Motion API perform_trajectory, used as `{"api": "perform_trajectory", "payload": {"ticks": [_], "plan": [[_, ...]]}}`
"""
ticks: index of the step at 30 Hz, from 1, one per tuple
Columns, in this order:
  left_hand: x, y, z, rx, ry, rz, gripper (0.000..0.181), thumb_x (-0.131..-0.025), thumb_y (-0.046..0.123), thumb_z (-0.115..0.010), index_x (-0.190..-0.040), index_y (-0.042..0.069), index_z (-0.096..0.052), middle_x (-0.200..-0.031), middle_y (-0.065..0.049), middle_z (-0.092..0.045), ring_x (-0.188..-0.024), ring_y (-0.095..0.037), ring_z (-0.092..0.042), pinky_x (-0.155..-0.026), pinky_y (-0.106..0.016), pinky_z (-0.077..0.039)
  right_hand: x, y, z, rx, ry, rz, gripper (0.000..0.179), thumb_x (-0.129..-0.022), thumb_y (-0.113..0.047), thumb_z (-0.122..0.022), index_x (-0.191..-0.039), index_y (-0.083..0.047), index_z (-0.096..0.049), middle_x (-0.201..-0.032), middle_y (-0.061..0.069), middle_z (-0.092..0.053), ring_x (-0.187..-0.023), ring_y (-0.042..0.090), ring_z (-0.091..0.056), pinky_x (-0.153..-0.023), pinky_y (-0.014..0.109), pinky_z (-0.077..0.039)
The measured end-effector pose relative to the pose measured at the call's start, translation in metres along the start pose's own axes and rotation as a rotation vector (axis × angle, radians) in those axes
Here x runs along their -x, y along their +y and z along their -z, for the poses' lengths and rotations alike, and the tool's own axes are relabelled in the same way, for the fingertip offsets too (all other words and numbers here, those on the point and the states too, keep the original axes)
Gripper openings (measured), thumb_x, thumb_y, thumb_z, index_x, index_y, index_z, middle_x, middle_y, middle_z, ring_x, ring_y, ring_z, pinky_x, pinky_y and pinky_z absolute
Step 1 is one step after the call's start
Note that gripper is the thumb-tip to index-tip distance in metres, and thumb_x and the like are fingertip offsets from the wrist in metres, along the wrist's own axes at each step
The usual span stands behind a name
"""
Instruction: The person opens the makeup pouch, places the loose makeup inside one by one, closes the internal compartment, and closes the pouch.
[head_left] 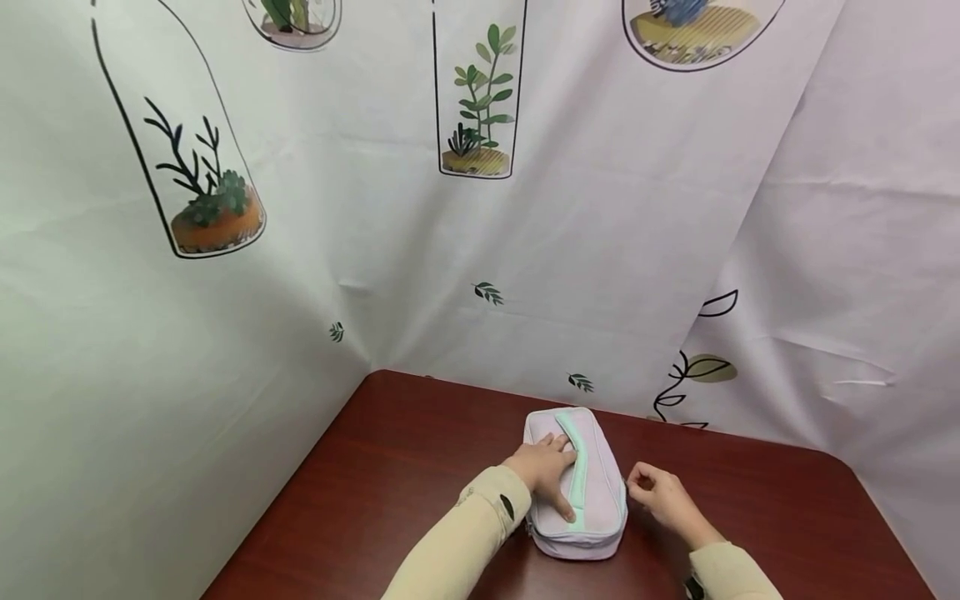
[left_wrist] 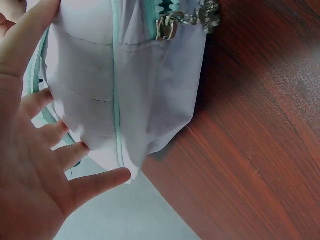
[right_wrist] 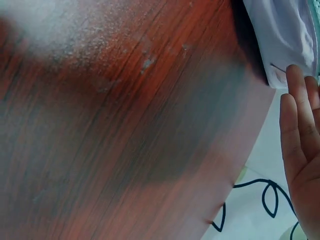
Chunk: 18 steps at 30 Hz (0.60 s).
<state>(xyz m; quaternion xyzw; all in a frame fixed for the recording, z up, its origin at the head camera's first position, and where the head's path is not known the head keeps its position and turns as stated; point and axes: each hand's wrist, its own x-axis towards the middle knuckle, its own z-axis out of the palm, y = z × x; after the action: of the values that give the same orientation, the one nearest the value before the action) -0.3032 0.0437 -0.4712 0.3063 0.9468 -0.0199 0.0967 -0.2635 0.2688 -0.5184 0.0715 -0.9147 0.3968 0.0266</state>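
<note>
A pale lilac zip pouch [head_left: 603, 492] with a mint strap [head_left: 579, 487] along its top lies on the table. Across its upper face rests my left hand [head_left: 546, 471], fingers spread and thumb reaching toward the near end of the strap. In the left wrist view those spread fingers lie against the fabric, and a metal zipper pull with a charm [left_wrist: 187, 22] hangs from the mint zip. At the pouch's right side, my right hand [head_left: 666, 498] has index finger and thumb bent together, apparently pinching a small zipper pull; the fingertips' contact is mostly hidden.
The dark red wooden table [head_left: 420, 467] has a rounded far-left corner. A white cloth [head_left: 600, 225] printed with plants in jars hangs behind and to the left, close to the table's edges.
</note>
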Motion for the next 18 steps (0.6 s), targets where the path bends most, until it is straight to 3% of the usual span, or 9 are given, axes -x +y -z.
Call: {"api": "perform_trajectory", "payload": {"ticks": [6, 11, 18], "plan": [[0.001, 0.003, 0.002, -0.025, 0.003, 0.014, 0.095, -0.059, 0.066, -0.074, -0.140, 0.027, -0.041, -0.147, 0.003, -0.031, -0.134, -0.023, -0.029, -0.096, -0.039, -0.037, 0.007, 0.003, -0.003, -0.003, 0.008, 0.004, 0.017, -0.077, 0.003, -0.062, -0.072, -0.012, -0.055, -0.063, -0.002, -0.048, -0.054, 0.006, -0.044, -0.050, 0.023, -0.038], [0.001, 0.010, -0.001, -0.068, 0.011, 0.032, 0.094, -0.063, 0.071, -0.067, -0.140, 0.026, -0.040, -0.147, 0.000, -0.031, -0.134, -0.025, -0.029, -0.095, -0.038, -0.038, 0.014, 0.005, -0.004, -0.058, 0.027, -0.064, 0.016, -0.075, 0.004, -0.063, -0.071, -0.009, -0.054, -0.062, -0.001, -0.049, -0.054, 0.007, -0.045, -0.050, 0.023, -0.039], [0.001, 0.020, -0.007, -0.133, 0.027, 0.094, 0.093, -0.064, 0.078, -0.058, -0.139, 0.027, -0.040, -0.145, -0.002, -0.034, -0.132, -0.026, -0.033, -0.089, -0.038, -0.043, 0.023, 0.009, -0.004, -0.074, 0.013, -0.080, 0.015, -0.074, 0.003, -0.063, -0.071, -0.008, -0.054, -0.062, -0.001, -0.050, -0.053, 0.007, -0.045, -0.050, 0.023, -0.039]]}}
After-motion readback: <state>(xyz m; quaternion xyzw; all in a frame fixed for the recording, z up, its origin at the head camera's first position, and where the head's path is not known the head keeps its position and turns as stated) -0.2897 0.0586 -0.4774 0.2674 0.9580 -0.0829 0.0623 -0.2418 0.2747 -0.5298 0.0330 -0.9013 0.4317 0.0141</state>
